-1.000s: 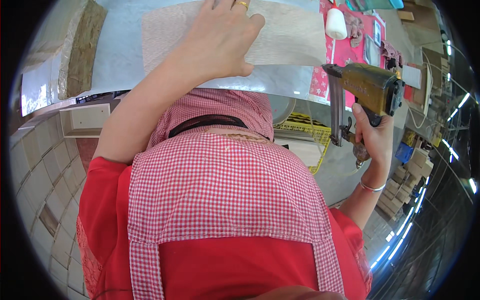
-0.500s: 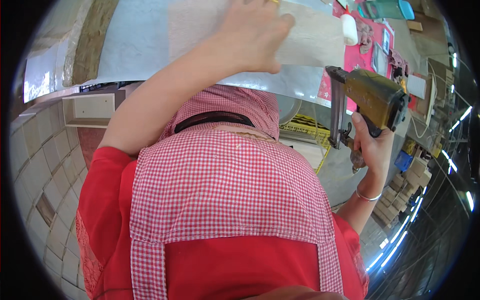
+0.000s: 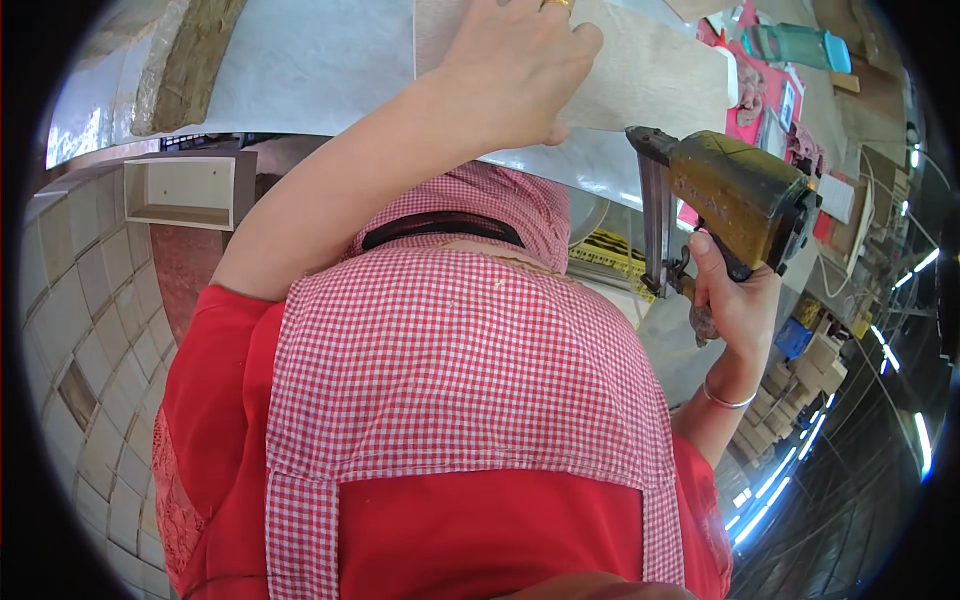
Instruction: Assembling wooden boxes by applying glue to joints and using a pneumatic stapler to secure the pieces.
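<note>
My left hand rests on a thin pale wooden panel, its thumb spread apart toward the near edge. The other fingertips are cut off or hidden at the top of the view, and a gold ring shows on one finger. At the right, my right hand grips a brown-and-black pneumatic nail gun by its handle. The gun's nose lies near the panel's front right corner; whether it touches is hard to tell.
The panel lies on a grey-white worktable. A tape-wrapped block stands at the left. A teal bottle and crumpled cloth lie at the right. Below are a wooden drawer box and a yellow crate.
The panel and my left hand have shifted right, and the panel's right end now covers most of the white glue bottle. The nail gun has come slightly left, nearer the panel.
</note>
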Available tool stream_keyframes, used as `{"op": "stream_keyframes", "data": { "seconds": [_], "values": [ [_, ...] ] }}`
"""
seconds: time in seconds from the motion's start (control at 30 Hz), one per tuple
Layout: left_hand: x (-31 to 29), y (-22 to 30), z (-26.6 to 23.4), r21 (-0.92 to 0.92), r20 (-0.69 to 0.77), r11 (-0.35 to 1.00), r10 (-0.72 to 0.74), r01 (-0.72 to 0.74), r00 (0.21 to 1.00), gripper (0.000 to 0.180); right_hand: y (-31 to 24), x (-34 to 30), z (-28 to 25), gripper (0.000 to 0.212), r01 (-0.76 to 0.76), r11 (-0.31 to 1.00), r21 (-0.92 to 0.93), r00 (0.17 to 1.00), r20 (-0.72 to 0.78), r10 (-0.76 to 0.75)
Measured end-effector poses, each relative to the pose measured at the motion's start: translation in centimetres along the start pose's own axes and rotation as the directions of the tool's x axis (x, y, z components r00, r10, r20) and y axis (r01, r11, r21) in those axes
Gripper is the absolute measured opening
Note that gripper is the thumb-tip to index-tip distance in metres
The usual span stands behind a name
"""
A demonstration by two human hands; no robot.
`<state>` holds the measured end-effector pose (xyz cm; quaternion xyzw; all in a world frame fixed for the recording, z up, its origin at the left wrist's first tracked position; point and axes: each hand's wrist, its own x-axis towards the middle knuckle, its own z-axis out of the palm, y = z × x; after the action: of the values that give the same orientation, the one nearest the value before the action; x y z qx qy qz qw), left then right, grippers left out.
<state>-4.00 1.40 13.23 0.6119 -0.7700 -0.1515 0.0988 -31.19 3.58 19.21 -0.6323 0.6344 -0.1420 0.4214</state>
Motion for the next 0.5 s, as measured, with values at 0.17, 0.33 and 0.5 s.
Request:
{"op": "stream_keyframes", "data": {
  "seconds": [0.17,0.33,0.5],
  "values": [
    [0.2,-0.1,-0.2,-0.002,0.009,1.0,-0.001,0.001,1.0,0.056,-0.8,0.0,0.0,0.037,-0.068,0.998,-0.011,0.998,0.017,0.068],
    [-0.7,-0.3,1.8,0.125,-0.177,0.992,0.039,-0.017,0.983,0.055,-0.4,-0.9,1.6,0.033,-0.059,0.993,0.098,0.997,-0.036,0.063],
    [-0.6,-0.5,0.9,0.119,-0.166,0.993,0.034,-0.015,0.985,0.057,-0.7,-1.3,2.4,0.028,-0.049,0.998,0.042,0.998,-0.026,0.05]
  ]
}}
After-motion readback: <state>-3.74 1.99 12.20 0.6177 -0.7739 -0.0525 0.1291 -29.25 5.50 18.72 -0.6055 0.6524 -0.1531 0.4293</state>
